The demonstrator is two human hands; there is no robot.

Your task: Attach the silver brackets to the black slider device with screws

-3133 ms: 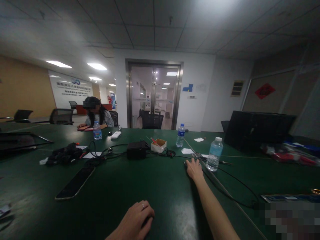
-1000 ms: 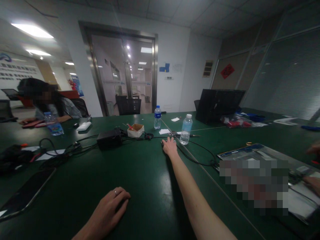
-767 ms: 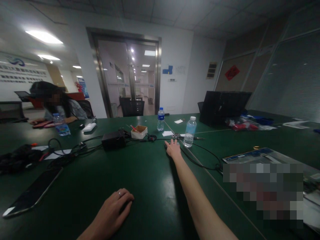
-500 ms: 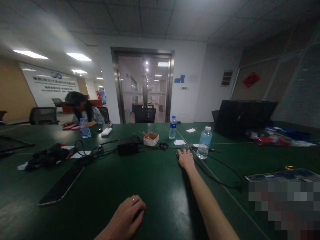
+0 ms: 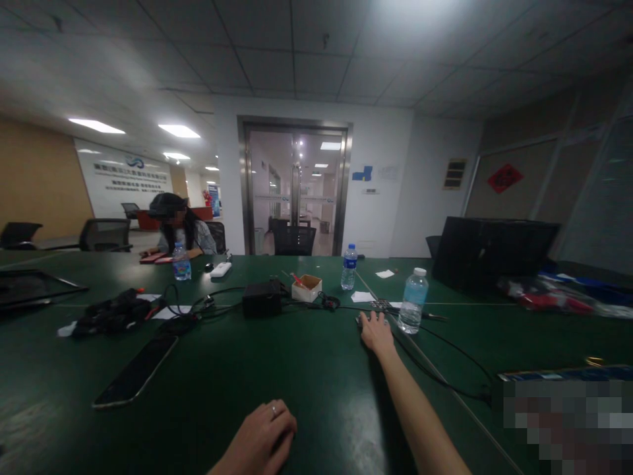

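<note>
Fingers (image 5: pixel 370 323) of the right hand (image 5: pixel 376 335) lie spread and empty on the green tabletop (image 5: pixel 306 389), just below a small circuit board (image 5: pixel 380 305) and beside a black cable (image 5: pixel 435 376). Fingers (image 5: pixel 283 422) of the ringed left hand (image 5: pixel 260 437) curl loosely, grasping nothing. Three water bottles stand in view: one (image 5: pixel 413 301) near the right hand, one (image 5: pixel 349 267) farther on, one (image 5: pixel 180 264) by a seated person (image 5: pixel 178 221). Between the hands and those bottles lie a black power adapter (image 5: pixel 262 298), a cardboard box (image 5: pixel 306 288) and a smartphone (image 5: pixel 134 371). A blurred patch hides the lower right corner.
</note>
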